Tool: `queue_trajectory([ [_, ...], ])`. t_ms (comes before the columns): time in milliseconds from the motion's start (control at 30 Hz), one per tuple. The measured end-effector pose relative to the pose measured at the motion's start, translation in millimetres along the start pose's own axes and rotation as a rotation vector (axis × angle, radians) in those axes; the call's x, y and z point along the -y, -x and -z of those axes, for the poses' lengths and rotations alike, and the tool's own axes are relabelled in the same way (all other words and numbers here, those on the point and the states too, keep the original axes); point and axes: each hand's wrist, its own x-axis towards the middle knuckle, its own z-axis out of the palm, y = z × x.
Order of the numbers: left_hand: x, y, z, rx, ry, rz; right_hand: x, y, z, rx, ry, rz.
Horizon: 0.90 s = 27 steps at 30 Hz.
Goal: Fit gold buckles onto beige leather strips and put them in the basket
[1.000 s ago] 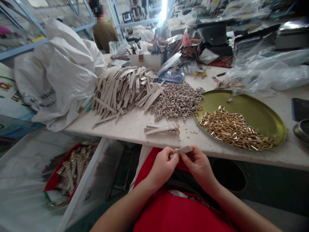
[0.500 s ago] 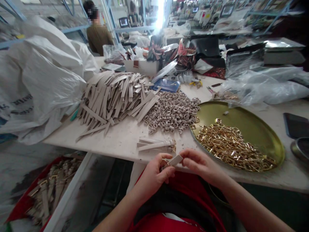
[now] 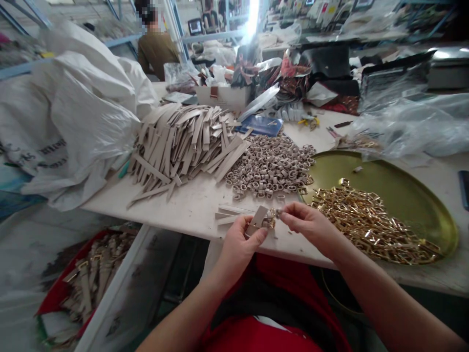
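Observation:
My left hand [image 3: 242, 244], thumb and fingers closed, grips a folded beige strap [image 3: 259, 217] above the table's front edge. In my right hand [image 3: 302, 220] the thumb and fingertips pinch a small beige loop [image 3: 279, 213], just right of the strap. Behind the held strap lies a small bundle of finished straps [image 3: 232, 213] with gold buckles at their right end, partly hidden by my left hand. Beyond my hands is a heap of small beige loops [image 3: 269, 166]. A pile of gold buckles [image 3: 370, 222] lies on a round gold tray [image 3: 399, 195] to the right.
Flat beige strips [image 3: 186, 142] are heaped at the left of the table [image 3: 157, 210]. A large white sack [image 3: 84, 107] stands beside them. Buckled straps fill a red-edged container [image 3: 54, 298] below left. A person [image 3: 157, 49] is in the background.
My right hand has let go of the strap's end and now pinches a small loop. The strap in my left hand is tilted more upright. The view has shifted slightly.

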Motion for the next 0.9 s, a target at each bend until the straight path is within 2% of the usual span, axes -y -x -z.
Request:
queue_trajectory([
  [67, -6, 4, -3.6, -0.016, -0.026, -0.041, 7, 20, -10, 0.047, -0.109, -0.015],
  [167, -8, 15, -6.5, 0.027, -0.049, -0.040, 10, 42, -22, 0.062, -0.148, -0.007],
  [433, -5, 46, -4.7, 0.022, -0.129, -0.109, 11, 72, -34, 0.149, -0.206, 0.043],
  [567, -8, 57, -8.8, -0.059, -0.382, -0.185, 11, 82, -41, 0.163, -0.347, 0.004],
  [667, -3, 61, -12.4, -0.136, -0.651, -0.339, 10, 83, -44, 0.155, -0.461, -0.074],
  [800, 4, 62, -14.3, -0.107, -0.849, -0.484, 8, 80, -45, 0.223, -0.587, -0.189],
  [900, 5, 61, -13.1, -0.078, -0.856, -0.456, 4, 80, -46, 0.206, -0.601, -0.226],
])
